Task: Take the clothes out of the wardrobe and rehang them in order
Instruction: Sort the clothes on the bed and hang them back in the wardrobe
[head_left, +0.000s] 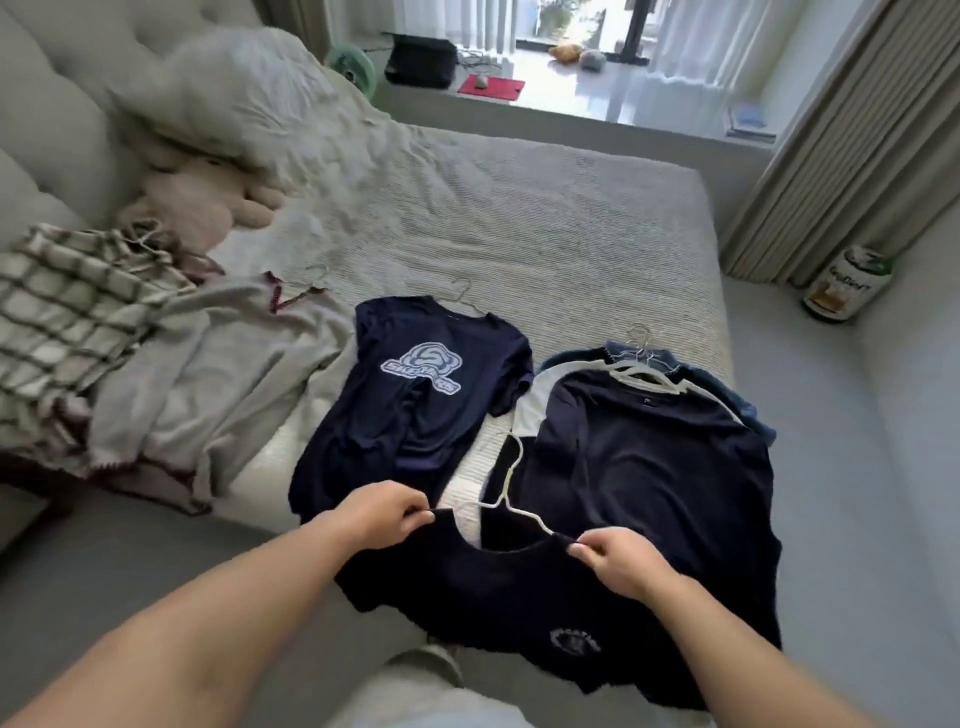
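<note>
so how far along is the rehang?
Done: clothes lie out on the bed, logo tee and navy stack on hangers. In hand: left hand and right hand pinch a dark tee on a white hanger. Left: rehanging; no wardrobe in view.

A bed (545, 218) with a ribbed pale cover is being seen across the middle, a tufted grey headboard (47, 78) lying at its left edge. Daylight is being let in through a window (571, 26) at the far side, above a white sill (597, 104). Beige curtains (831, 145) are hanging at the right. Grey floor (841, 415) is being shown along the bed's right edge.
</note>
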